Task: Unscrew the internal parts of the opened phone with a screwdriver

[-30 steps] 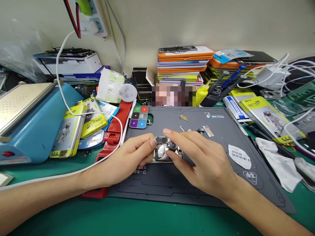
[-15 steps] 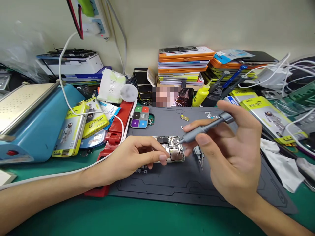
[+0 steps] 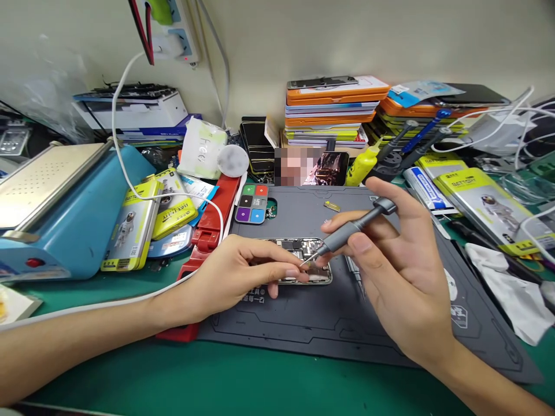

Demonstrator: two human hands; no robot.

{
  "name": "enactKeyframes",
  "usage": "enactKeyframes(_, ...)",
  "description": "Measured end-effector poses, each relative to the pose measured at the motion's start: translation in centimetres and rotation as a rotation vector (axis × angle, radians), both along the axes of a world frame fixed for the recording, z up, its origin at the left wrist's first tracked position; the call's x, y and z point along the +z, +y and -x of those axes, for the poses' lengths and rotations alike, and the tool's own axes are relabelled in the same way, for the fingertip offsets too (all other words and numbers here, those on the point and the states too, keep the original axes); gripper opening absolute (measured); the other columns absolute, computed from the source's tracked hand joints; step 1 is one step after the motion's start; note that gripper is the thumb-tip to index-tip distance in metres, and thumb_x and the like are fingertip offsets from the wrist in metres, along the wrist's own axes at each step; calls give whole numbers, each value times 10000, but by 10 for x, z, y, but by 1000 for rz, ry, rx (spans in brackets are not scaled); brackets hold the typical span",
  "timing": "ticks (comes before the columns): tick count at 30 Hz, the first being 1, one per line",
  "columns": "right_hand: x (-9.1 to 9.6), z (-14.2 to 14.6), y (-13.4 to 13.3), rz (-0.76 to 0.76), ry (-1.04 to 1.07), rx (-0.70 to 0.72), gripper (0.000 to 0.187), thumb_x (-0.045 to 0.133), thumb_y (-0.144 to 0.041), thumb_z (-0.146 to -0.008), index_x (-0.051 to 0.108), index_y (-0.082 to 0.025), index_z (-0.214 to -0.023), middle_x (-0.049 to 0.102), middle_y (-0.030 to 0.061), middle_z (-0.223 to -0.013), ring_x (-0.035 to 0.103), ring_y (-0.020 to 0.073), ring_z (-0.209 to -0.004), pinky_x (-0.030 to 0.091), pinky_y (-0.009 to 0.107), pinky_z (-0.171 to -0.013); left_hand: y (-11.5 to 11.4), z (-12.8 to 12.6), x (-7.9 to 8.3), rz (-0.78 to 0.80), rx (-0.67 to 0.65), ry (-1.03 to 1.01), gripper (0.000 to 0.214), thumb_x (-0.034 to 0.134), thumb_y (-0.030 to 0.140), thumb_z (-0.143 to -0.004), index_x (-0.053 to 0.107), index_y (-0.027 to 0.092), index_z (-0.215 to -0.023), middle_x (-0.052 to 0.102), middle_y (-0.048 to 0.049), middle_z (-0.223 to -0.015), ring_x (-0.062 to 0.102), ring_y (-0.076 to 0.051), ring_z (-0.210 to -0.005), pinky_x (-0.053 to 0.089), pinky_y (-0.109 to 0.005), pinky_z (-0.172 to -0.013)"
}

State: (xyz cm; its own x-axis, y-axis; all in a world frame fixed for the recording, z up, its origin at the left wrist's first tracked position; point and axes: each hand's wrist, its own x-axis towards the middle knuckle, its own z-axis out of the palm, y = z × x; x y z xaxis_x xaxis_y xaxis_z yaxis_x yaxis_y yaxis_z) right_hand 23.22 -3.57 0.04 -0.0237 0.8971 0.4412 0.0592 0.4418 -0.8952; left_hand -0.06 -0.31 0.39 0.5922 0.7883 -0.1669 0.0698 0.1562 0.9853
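Observation:
An opened phone (image 3: 323,271) with its inner parts exposed lies on the grey work mat (image 3: 303,329). My right hand (image 3: 403,271) is closed around a grey precision screwdriver (image 3: 353,230), a fingertip on its end cap. The driver slants down to the left, its thin tip beside my left fingertips over the phone. My left hand (image 3: 251,271) rests across the phone's left part, thumb and index finger pinched together; whatever lies between them is too small to make out. More drivers (image 3: 356,274) lie on the mat, partly behind my right hand.
A coloured magnetic screw tray (image 3: 251,203) and a small yellow piece (image 3: 332,205) sit on the mat. A red clamp-like tool (image 3: 208,234) and battery boxes (image 3: 132,228) stand left. Further battery boxes (image 3: 494,208) lie right. A white cable (image 3: 125,173) crosses my left forearm.
The screwdriver tip has moved from the phone's upper right parts down and left to my left fingertips. The whole view has shifted slightly. Both hands keep their grips.

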Motion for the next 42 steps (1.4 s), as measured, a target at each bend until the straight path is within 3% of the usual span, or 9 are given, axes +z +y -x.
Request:
enactKeyframes(11, 3, 1, -2, 149, 201, 68, 448, 634, -256, -1101, 517, -395, -1511, 761, 39, -1120, 759, 222, -1160, 714, 329, -822, -3, 2, 0, -69, -9, -27, 135, 812, 264, -1018, 908, 288, -1110, 887, -2, -1051, 691, -54, -658, 586, -129, -671)
enactKeyframes(19, 4, 1, 2, 134, 247, 103, 409, 638, -197, -1087, 541, -360, -1450, 780, 32, -1106, 777, 179, -1096, 724, 289, -840, -4, 2, 2, -146, -34, 30, 198, 739, 290, -1074, 885, 328, -1203, 885, 0, -1111, 709, -54, -678, 557, -131, -663)
enactKeyframes(26, 5, 1, 4, 148, 260, 112, 383, 653, -195, -1078, 544, -344, -1414, 793, 29, -1084, 791, 190, -1121, 735, 289, -834, -3, 1, 3, -115, -24, -2, 218, 729, 223, -1071, 893, 318, -1178, 884, 4, -1104, 690, -31, -650, 532, -101, -639)
enactKeyframes(33, 7, 0, 3, 229, 280, 131, 355, 661, -218, -1082, 555, -351, -1393, 800, 11, -1068, 804, 169, -957, 724, 297, -826, -2, 0, 4, -69, -29, -58, 210, 768, 191, -1037, 907, 320, -1127, 884, 9, -1119, 690, -34, -647, 582, -108, -681)
enactKeyframes(42, 9, 0, 3, 329, 307, 129, 356, 656, -251, -1084, 554, -359, -1408, 804, 12, -1087, 794, 161, -931, 706, 287, -831, -2, -1, 6, -26, -38, -76, 232, 762, 172, -1036, 907, 329, -1125, 884, 24, -1127, 689, -30, -655, 595, -90, -687)
